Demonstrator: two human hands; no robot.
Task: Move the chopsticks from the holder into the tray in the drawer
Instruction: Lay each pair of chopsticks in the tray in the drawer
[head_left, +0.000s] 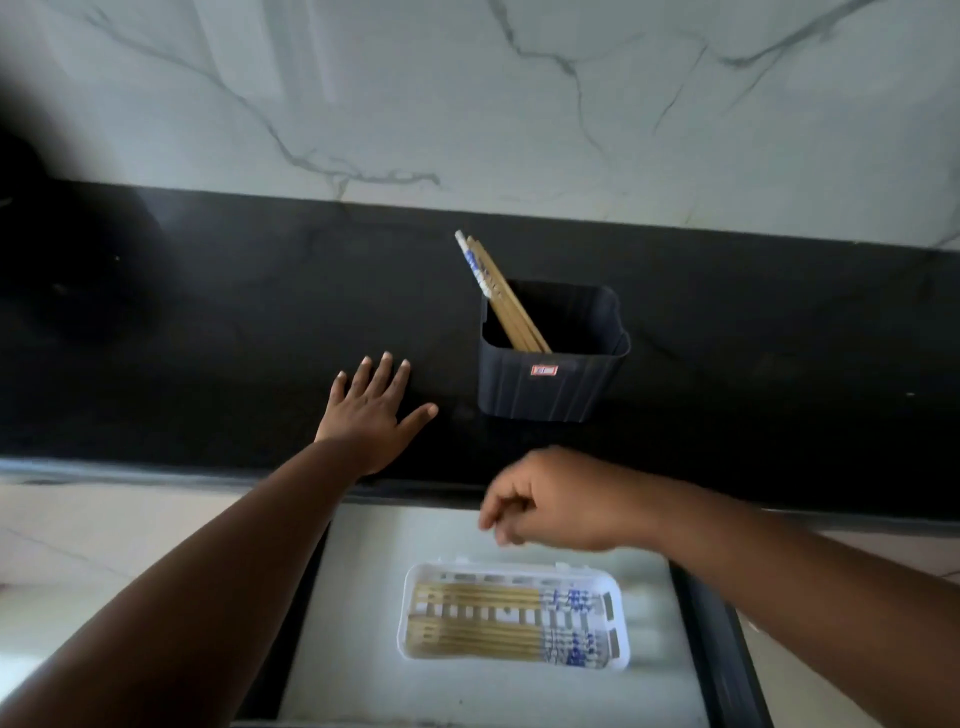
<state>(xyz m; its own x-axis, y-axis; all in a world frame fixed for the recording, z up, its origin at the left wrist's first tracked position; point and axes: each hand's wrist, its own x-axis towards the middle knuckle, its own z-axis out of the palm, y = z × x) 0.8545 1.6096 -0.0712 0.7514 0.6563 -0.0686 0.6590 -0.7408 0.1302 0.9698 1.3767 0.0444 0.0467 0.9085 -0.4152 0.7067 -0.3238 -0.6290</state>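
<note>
Left hand (371, 410) lies flat, palm down, fingers spread, on the black table (234, 338), left of the holder and not touching it. Right hand (550, 501) hangs over the back edge of the open drawer (467, 691), motion-blurred, fingers curled loosely inward; nothing visible in its grip, though blur makes that hard to confirm. Black ribbed holder (550, 384) stands upright on the table, small red label on its front. A few chopsticks (501, 296) remain in it, leaning toward the back left, tops sticking out above the rim; at least one has a blue-and-white patterned end. White slotted tray (511, 618) sits in the drawer, slightly right of centre. Tray chopsticks (483, 616) lie lengthwise in two bunches, wooden ends left, blue-and-white ends right. White marble wall (467, 93) behind the table.
</note>
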